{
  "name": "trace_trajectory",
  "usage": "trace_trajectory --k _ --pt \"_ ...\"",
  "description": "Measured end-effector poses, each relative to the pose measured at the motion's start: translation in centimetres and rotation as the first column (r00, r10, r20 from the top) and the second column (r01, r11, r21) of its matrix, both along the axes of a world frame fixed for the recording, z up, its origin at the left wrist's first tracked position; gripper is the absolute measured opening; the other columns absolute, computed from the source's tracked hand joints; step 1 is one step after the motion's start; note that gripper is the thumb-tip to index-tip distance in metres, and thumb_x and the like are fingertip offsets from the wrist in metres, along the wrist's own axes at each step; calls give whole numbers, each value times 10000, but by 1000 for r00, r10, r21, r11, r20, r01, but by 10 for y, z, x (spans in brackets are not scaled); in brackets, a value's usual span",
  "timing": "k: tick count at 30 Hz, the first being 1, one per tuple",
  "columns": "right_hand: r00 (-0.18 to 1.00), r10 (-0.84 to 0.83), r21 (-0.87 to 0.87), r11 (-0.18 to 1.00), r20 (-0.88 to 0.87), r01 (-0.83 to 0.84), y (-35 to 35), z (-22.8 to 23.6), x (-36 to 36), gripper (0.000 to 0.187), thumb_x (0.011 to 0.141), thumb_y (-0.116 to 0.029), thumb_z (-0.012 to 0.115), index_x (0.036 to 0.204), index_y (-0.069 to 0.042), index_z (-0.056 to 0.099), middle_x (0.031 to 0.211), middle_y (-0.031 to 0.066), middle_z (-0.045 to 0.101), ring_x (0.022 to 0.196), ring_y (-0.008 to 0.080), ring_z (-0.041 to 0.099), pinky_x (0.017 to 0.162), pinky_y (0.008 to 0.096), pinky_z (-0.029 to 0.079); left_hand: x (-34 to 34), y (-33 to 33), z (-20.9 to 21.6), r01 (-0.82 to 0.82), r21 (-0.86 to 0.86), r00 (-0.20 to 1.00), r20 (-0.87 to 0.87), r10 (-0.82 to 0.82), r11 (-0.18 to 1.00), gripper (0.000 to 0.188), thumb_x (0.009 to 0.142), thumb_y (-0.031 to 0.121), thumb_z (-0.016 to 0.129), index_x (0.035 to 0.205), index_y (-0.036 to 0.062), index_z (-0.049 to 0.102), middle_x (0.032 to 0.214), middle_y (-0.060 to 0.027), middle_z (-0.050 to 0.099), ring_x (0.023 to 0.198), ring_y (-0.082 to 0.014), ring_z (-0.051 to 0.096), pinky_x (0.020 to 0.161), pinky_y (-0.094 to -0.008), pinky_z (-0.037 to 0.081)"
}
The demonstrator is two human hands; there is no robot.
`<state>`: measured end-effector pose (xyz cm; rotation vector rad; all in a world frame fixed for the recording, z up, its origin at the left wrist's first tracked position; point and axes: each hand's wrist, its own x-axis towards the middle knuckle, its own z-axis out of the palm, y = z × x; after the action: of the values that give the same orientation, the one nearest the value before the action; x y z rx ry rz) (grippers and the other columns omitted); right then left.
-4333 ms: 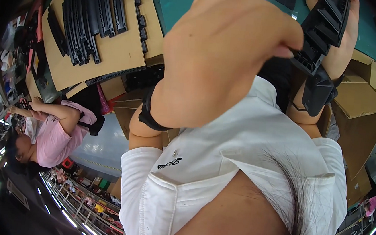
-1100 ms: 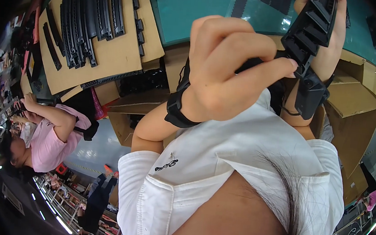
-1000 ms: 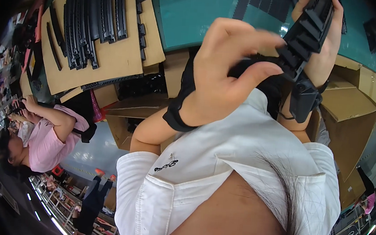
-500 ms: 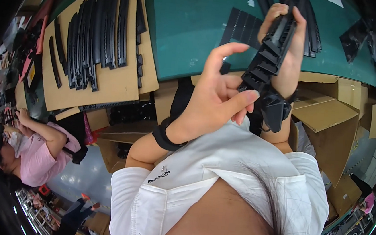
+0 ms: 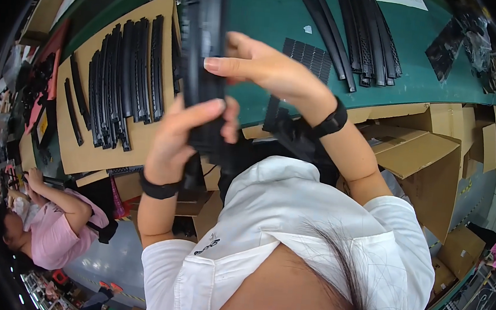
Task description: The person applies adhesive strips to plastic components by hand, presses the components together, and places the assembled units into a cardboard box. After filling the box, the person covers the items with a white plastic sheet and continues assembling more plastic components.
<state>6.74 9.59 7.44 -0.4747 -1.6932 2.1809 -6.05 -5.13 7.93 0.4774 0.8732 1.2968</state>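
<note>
Gripping a long black ribbed plastic strip (image 5: 204, 62) upright at the frame's upper centre, both hands clench it: the left hand (image 5: 188, 135) wraps its lower part, the right hand (image 5: 267, 68) pinches it higher up. More black curved strips (image 5: 122, 79) lie on a cardboard sheet (image 5: 92, 153) at the upper left.

White short-sleeved shirt (image 5: 288, 229) with small dark chest mark, 2 black wristbands (image 5: 159, 190).

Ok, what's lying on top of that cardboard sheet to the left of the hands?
On the cardboard sheet lies a row of long, curved black strips, side by side, with a few shorter ones beside them. The black part held by both hands covers its right edge.
</note>
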Motion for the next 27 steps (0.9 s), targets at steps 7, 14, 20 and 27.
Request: trace_trajectory --k 7,14,20,27 --pt "540 -841 965 130 -14 227 114 -10 73 294 828 -153 657 1051 18 572 887 67 590 855 167 603 762 255 504 -138 -37 -10 -462 -164 517 -848 114 871 499 831 224 663 1226 3 452 779 -80 582 631 -161 584 572 -278 496" --pt "134 -835 845 521 534 -119 201 -74 158 1070 596 -580 750 1356 54 343 1240 331 481 1129 389 538 928 407 461 -244 -87 -64 -616 -51 -455 -791 -408 786 675 848 439 592 1295 -25 386 1040 -294 594 992 -438 575 853 -440 472" --pt "179 -815 834 545 551 -84 238 -117 172 941 617 -517 741 1281 73 433 1097 322 579 983 381 623 836 394 515 -265 -80 -63 -600 -68 -561 -674 -480 797 699 835 496 587 1311 10 425 1184 -285 544 1122 -413 518 923 -451 438" --pt "347 -788 815 571 509 101 226 -112 180 644 644 -398 749 1067 56 578 903 223 651 807 307 669 713 342 540 -133 -42 9 -310 34 -622 -763 -176 950 538 855 450 586 1220 55 556 1231 -171 551 1154 -337 500 963 -406 405"
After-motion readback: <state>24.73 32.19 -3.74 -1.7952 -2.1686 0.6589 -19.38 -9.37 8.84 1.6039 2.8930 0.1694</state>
